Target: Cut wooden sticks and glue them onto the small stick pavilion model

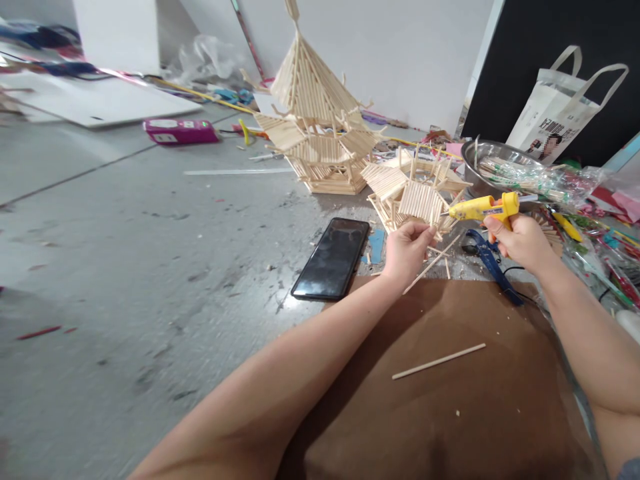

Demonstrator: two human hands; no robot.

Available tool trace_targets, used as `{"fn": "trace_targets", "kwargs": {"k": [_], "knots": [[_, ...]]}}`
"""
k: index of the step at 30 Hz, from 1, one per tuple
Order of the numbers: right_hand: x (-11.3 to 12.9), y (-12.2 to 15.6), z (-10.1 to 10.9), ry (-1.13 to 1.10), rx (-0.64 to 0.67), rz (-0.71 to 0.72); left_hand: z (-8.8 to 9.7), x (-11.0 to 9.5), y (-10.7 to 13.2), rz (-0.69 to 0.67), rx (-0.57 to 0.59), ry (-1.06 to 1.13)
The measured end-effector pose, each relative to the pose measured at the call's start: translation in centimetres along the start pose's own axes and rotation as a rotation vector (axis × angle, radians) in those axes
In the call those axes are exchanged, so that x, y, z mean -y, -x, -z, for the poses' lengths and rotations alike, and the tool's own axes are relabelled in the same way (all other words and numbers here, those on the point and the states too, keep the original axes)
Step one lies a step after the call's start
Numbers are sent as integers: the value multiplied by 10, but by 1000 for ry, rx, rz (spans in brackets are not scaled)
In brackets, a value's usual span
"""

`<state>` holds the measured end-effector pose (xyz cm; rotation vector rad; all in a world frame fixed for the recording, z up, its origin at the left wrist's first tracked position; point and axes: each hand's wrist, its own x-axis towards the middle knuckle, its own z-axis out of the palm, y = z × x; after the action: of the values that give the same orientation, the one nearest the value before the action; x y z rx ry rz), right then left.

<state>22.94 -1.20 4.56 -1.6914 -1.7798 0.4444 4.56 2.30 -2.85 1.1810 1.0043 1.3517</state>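
Note:
My left hand [407, 250] pinches thin wooden sticks at the lower edge of a small stick-built roof piece [413, 193] that sits on the grey floor. My right hand [520, 239] is closed round a yellow glue gun [483, 208], whose orange nozzle points left at the roof piece, just above my left fingers. A loose wooden stick [439, 361] lies on the brown board [450, 400] in front of me. A taller pagoda model of sticks [315, 113] stands farther back.
A black phone [333, 258] lies left of my left hand. Blue-handled cutters [487, 257] rest by the board's far edge. A metal bowl [487, 157] with bagged sticks, a white tote bag [563, 107] and coloured scraps crowd the right. A pink box [180, 131] lies far left.

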Motion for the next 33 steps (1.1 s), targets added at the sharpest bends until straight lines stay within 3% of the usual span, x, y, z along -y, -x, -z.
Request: {"fn": "trace_targets", "kwargs": {"k": [11, 16, 24, 33], "knots": [[-3, -4, -2, -47, -18, -7, -1, -1, 0, 21, 4, 17], [-5, -6, -3, -210, -64, -53, 0, -2, 1, 35, 46, 27], [-16, 2, 8, -482, -197, -95, -9, -7, 1, 177, 133, 124], [-22, 5, 1, -552, -158, -97, -12, -9, -6, 294, 146, 174]]}}
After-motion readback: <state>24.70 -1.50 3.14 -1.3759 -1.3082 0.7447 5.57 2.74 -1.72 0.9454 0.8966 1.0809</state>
